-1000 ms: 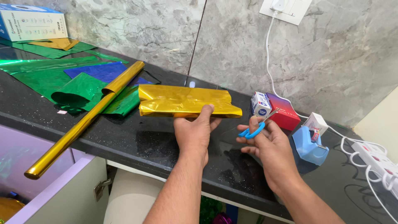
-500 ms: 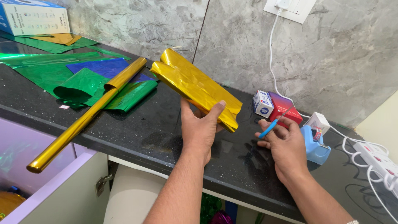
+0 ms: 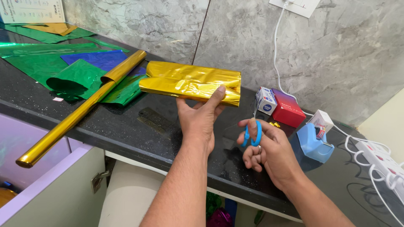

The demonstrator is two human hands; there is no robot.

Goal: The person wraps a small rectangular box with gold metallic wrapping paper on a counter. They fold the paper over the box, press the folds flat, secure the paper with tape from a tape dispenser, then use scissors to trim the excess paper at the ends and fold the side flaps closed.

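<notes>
— Black speckled counter (image 3: pixel 139 126) under a grey marble wall. What lies at the left end?

— Green foil sheets (image 3: pixel 38 63) spread flat with a blue sheet (image 3: pixel 97 59) among them, and a long gold foil roll (image 3: pixel 80 111) lying slantwise, its near end poking out past the counter edge. A knock could send it rolling off, I'd judge.

— And the hands?

— The left hand (image 3: pixel 200 120) pinches the folded gold foil (image 3: pixel 189 82) at its near right corner, thumb on top, holding it just above the counter. That grip is small; the slick sheet may sag or slip. The right hand (image 3: pixel 265 151) is closed around blue-handled scissors (image 3: pixel 252 133), fingers through the loops. The blades are hidden, so I cannot tell whether they gape.

— Any containers?

— Further right, a small white box (image 3: pixel 266 101) and a red box (image 3: pixel 287 108) stand shut, contents unseen. A blue tape dispenser (image 3: pixel 313 143) sits beyond; whether it holds tape I cannot tell. The white cable (image 3: pixel 357 141) trailing to the power strip (image 3: pixel 381 162) could snag a wrist.
</notes>
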